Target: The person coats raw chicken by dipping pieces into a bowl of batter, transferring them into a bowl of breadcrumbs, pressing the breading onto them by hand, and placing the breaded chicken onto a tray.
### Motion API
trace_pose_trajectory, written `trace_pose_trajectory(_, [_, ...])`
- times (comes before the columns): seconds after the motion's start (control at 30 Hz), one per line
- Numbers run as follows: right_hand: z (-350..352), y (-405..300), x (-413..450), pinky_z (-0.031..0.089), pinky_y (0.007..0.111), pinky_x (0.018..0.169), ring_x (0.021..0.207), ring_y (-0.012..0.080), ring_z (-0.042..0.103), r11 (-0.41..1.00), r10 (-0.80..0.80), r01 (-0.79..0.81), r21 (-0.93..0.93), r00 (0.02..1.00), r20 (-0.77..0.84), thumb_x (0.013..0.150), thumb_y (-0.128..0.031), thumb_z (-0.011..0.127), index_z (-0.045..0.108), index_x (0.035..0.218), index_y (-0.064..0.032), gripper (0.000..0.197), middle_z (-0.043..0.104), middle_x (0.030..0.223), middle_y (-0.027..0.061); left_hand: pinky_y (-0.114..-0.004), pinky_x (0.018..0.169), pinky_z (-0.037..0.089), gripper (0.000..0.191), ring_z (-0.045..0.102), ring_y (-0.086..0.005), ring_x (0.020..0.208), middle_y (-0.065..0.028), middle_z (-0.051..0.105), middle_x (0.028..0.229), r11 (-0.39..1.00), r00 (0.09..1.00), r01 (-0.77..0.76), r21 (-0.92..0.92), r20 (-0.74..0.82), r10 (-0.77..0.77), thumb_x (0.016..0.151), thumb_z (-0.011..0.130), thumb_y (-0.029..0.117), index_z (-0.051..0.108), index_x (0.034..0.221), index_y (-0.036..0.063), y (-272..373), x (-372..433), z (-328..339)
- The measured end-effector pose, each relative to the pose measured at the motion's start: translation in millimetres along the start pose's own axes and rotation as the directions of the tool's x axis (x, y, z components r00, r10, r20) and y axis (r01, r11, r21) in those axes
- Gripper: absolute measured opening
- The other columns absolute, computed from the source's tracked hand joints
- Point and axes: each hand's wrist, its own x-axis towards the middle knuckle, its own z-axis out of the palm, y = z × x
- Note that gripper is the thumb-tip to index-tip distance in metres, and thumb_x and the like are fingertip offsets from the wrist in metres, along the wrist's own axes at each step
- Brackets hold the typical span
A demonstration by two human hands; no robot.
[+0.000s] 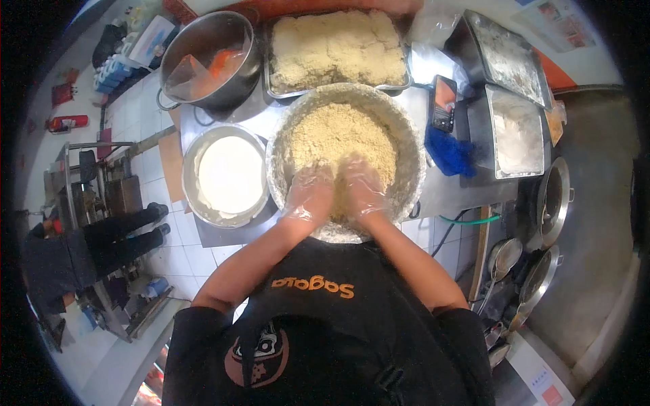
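A large round metal basin [409, 127] stands in front of me, its wall coated with pale residue. Yellowish crumbly mixture [350, 124] fills much of it. Both of my hands wear clear plastic gloves and reach into the basin. My left hand [311, 190] touches the mixture on the left side; my right hand [363, 185] is beside it, a small gap apart. The fingertips of both are blurred or sunk in the crumbs, so whether they grip any is unclear. Left of the basin is a metal bowl [190, 203] of white, smooth-looking contents. Behind the basin, a rectangular tray [284, 95] holds more crumbly mixture.
A deep pot [228, 94] with a plastic bag inside stands back left. At right lie a phone [443, 104], a blue cloth [449, 152] and metal containers [480, 132] with whitish powder. Pans [558, 203] line the far right. Another person [71, 254] is at far left.
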Motion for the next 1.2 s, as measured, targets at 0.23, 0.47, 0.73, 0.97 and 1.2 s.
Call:
trace_pose_trajectory(0.23, [5, -12, 5, 0.006, 0.055, 0.118, 0.148, 0.0361, 0.012, 0.979, -0.101, 0.106, -0.174, 0.994, 0.039, 0.088, -0.02, 0.053, 0.03, 0.152, -0.0143, 0.067, 0.023, 0.157, 0.0206, -0.047, 0.104, 0.04, 0.035, 0.061, -0.0323, 0.113, -0.0256, 0.062, 0.118, 0.998, 0.988, -0.049, -0.03, 0.145, 0.053, 0.09, 0.046, 0.012, 0.059, 0.118, -0.0057, -1, -6, -27])
trace_pose_trajectory(0.47, [11, -15, -10, 0.006, 0.056, 0.118, 0.148, 0.0348, 0.014, 0.965, -0.207, 0.23, -0.123, 0.963, 0.174, 0.091, -0.023, 0.051, 0.032, 0.151, -0.022, 0.062, 0.026, 0.157, 0.014, -0.046, 0.096, 0.046, 0.029, 0.063, -0.0357, 0.106, -0.0234, 0.066, 0.109, 0.995, 0.99, -0.04, -0.089, 0.134, 0.052, 0.087, 0.05, 0.01, 0.064, 0.106, -0.006, 13, -29, -37])
trace_pose_trajectory(0.73, [-53, -13, 2, 0.006, 0.053, 0.119, 0.148, 0.0329, 0.016, 0.996, -0.08, 0.078, 0.035, 0.995, 0.062, 0.089, -0.022, 0.054, 0.032, 0.15, -0.0092, 0.066, 0.028, 0.156, 0.0166, -0.042, 0.1, 0.043, 0.036, 0.059, -0.031, 0.113, -0.0203, 0.065, 0.109, 0.955, 0.785, -0.261, 0.143, -0.544, 0.297, 0.081, 0.051, 0.005, 0.06, 0.114, -0.0061, -7, -4, -31])
trace_pose_trajectory(0.97, [9, 13, 31, 0.011, 0.056, 0.118, 0.146, 0.0307, 0.025, 0.95, -0.133, 0.109, -0.292, 0.989, -0.063, 0.085, -0.017, 0.057, 0.032, 0.148, -0.0023, 0.069, 0.033, 0.153, 0.0201, -0.043, 0.115, 0.027, 0.049, 0.047, -0.0315, 0.131, -0.0209, 0.056, 0.131, 0.988, 0.92, -0.095, -0.123, -0.389, 0.041, 0.085, 0.048, 0.007, 0.048, 0.132, -0.0081, 10, 15, 7])
trace_pose_trajectory(1.2, [-1, 40, 25, 0.027, 0.057, 0.109, 0.132, 0.0317, 0.045, 0.998, -0.051, 0.056, 0.023, 0.981, -0.185, 0.083, -0.017, 0.059, 0.056, 0.127, -0.0043, 0.047, 0.054, 0.134, 0.0179, -0.043, 0.113, 0.03, 0.051, 0.048, -0.0312, 0.128, -0.0234, 0.057, 0.127, 0.997, 0.999, -0.05, 0.056, -0.019, 0.051, 0.086, 0.047, 0.008, 0.047, 0.134, -0.0061, 15, -3, -14])
